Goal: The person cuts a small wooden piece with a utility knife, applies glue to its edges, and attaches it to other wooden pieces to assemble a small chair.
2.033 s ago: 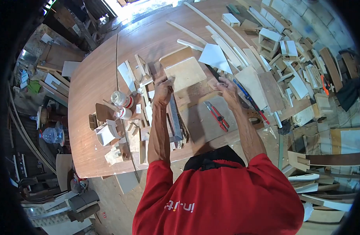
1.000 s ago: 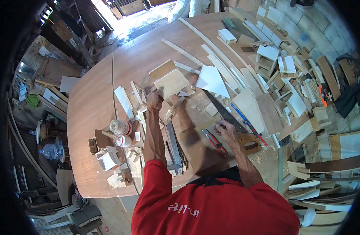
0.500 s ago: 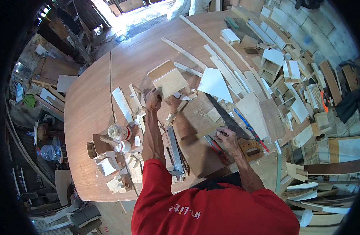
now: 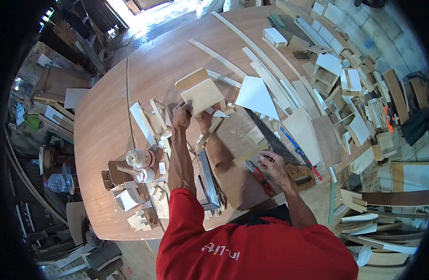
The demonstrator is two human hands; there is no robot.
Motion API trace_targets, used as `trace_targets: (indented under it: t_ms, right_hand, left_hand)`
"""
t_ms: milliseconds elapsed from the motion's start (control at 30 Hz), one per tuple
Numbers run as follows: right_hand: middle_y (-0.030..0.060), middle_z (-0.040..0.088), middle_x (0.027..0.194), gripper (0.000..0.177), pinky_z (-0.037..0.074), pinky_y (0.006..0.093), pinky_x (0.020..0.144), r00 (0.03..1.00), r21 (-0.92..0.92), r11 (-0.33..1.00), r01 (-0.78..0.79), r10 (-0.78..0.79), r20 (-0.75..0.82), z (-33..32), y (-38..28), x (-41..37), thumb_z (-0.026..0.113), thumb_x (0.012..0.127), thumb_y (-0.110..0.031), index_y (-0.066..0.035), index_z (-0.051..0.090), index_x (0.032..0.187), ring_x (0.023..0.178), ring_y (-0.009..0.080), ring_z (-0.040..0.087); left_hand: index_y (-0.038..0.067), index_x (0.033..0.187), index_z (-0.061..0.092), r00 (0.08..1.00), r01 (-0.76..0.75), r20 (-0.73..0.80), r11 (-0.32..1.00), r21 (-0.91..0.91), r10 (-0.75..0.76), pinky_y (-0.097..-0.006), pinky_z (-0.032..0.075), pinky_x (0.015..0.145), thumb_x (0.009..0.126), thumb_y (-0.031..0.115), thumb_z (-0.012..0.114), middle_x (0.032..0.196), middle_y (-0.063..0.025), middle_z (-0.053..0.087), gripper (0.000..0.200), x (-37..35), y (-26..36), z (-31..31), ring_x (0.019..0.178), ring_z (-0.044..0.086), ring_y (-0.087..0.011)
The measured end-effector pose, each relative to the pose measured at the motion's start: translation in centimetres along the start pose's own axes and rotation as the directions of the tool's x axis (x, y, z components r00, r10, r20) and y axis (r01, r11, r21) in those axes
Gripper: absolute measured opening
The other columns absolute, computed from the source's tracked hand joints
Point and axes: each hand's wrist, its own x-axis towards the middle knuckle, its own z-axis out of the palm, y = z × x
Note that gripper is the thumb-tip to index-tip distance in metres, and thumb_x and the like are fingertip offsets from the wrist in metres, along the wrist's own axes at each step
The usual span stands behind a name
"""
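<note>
My left hand (image 4: 181, 115) is closed on the lower left edge of a small wooden box (image 4: 202, 95), its pale flat panel facing up and a raised strip along its far side. To the right, my right hand (image 4: 274, 165) hovers low over the work board with fingers curled; anything between the fingertips is too small to make out. Just beyond those fingertips lies a thin yellowish strip (image 4: 244, 157). A red-handled tool (image 4: 259, 178) rests beside the hand on its left. The handsaw (image 4: 300, 176) lies to its right, its dark blade reaching away from me.
A blue and red level or long tool (image 4: 300, 154) lies at the right. White glue jars (image 4: 142, 158) stand at the left. A grey metal bar (image 4: 208, 179) lies near my left forearm. Long wood strips (image 4: 270, 84) and small box pieces (image 4: 328, 67) crowd the far right.
My right hand has shifted slightly right, away from the red-handled tool, and turned a little. My left hand and the box stay nearly in place.
</note>
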Motion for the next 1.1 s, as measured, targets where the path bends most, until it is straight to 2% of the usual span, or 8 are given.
trace_targets:
  t_ms: [133,200,233,300,833,900,1033,1100]
  right_hand:
    - [0.0087,0.067,0.091,0.030,0.055,0.0256,0.070,1.000,-0.007,1.000,0.011,-0.010,0.015,-0.2,0.3,0.2,0.058,0.090,-0.015,0.003,0.060,0.113,0.078,0.0126,0.064]
    - [0.0088,0.067,0.091,0.030,0.055,0.0256,0.069,1.000,-0.019,1.000,0.002,-0.002,0.009,-0.3,0.4,0.3,0.058,0.089,-0.014,0.003,0.059,0.114,0.077,0.0127,0.064]
    - [0.0090,0.068,0.090,0.030,0.054,0.0256,0.068,1.000,-0.031,1.000,-0.004,0.004,0.001,-0.3,0.5,0.3,0.058,0.089,-0.014,0.003,0.059,0.114,0.077,0.0127,0.064]
    - [0.0091,0.068,0.090,0.031,0.054,0.0257,0.068,1.000,-0.036,0.999,-0.001,0.001,0.002,-0.3,0.6,0.3,0.058,0.089,-0.014,0.003,0.059,0.114,0.076,0.0129,0.064]
    - [0.0104,0.067,0.090,0.031,0.053,0.0261,0.064,0.999,-0.006,0.999,-0.031,0.031,-0.010,-0.2,-0.1,0.3,0.056,0.089,-0.015,0.003,0.058,0.114,0.075,0.0135,0.064]
    - [0.0105,0.067,0.090,0.031,0.053,0.0262,0.063,1.000,-0.004,1.000,-0.020,0.020,-0.006,-0.4,0.2,0.3,0.056,0.089,-0.015,0.003,0.058,0.114,0.075,0.0139,0.065]
    - [0.0106,0.068,0.091,0.032,0.054,0.0262,0.063,1.000,-0.003,1.000,-0.016,0.016,-0.007,-0.4,0.8,0.7,0.055,0.089,-0.015,0.003,0.058,0.115,0.075,0.0147,0.066]
    - [0.0103,0.068,0.091,0.032,0.054,0.0261,0.062,1.000,-0.006,1.000,-0.017,0.017,-0.014,-0.4,0.8,0.7,0.055,0.089,-0.015,0.003,0.058,0.116,0.075,0.0148,0.066]
  left_hand:
    - [-0.005,0.116,0.054,1.000,-0.005,-0.017,0.998,-0.064,0.004,-0.0299,0.049,0.083,0.090,0.005,0.052,0.105,-0.0093,0.062,0.028,0.3,-0.9,-1.1,0.089,0.061,-0.0176]
    - [-0.005,0.117,0.054,0.994,-0.019,0.110,1.000,-0.022,0.021,-0.0305,0.048,0.086,0.090,0.004,0.052,0.107,-0.0093,0.062,0.028,0.5,-0.7,-1.8,0.094,0.061,-0.0184]
    - [-0.005,0.117,0.054,0.994,-0.017,0.108,1.000,-0.021,0.019,-0.0305,0.048,0.086,0.090,0.004,0.052,0.107,-0.0093,0.062,0.028,0.2,-0.6,-1.4,0.094,0.061,-0.0184]
    - [-0.005,0.117,0.053,1.000,-0.003,-0.015,1.000,-0.002,0.003,-0.0304,0.048,0.087,0.090,0.004,0.052,0.107,-0.0092,0.062,0.028,-0.2,-0.4,-0.3,0.095,0.060,-0.0186]
    - [-0.005,0.119,0.055,0.999,-0.004,-0.041,0.999,0.036,0.005,-0.0300,0.051,0.080,0.089,0.007,0.054,0.106,-0.0095,0.062,0.032,-0.8,0.3,0.8,0.090,0.062,-0.0183]
    - [-0.005,0.116,0.056,0.989,0.024,-0.146,0.998,0.066,-0.014,-0.0299,0.052,0.078,0.089,0.011,0.055,0.105,-0.0094,0.062,0.032,-1.1,0.6,1.1,0.088,0.062,-0.0179]
    - [-0.004,0.113,0.056,0.985,-0.043,-0.167,0.997,0.059,0.053,-0.0278,0.051,0.075,0.087,0.017,0.059,0.100,-0.0087,0.064,0.033,-3.6,1.2,1.8,0.084,0.062,-0.0159]
    - [-0.006,0.109,0.056,0.933,-0.040,-0.305,0.894,0.445,0.194,-0.0287,0.051,0.072,0.084,0.014,0.060,0.098,-0.0125,0.063,0.033,-4.5,1.3,1.9,0.083,0.064,-0.0177]
